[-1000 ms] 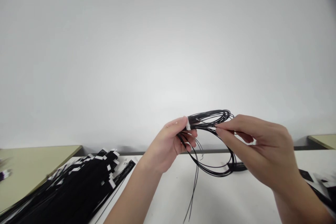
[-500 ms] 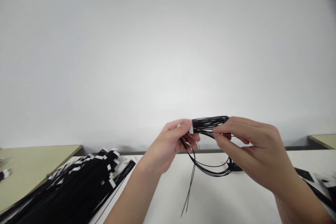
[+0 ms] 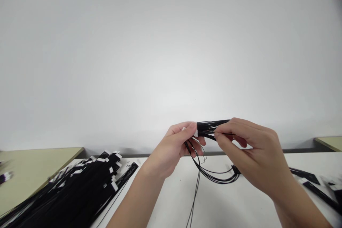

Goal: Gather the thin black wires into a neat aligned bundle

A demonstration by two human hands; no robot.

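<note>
Pinched between both hands, a bundle of thin black wires hangs in the air above the white table. Nearest the camera, loose wire ends trail down toward 6 o'clock and run off the bottom edge. At 7 o'clock a heap of black strips with white ends fans out along the table's left edge, beside a greenish surface. At 4 o'clock more black strips lie flat on the table.

Farther out, the left hand closes thumb and forefinger on the bundle's white-tagged end, and the right hand clamps fingertips just beside it, at 3 o'clock from the left. Between them the bundle's long axis runs level, 9 to 3 o'clock, while its slack loops down under the right hand.

Beyond stands a plain white wall, with open air above the hands.
</note>
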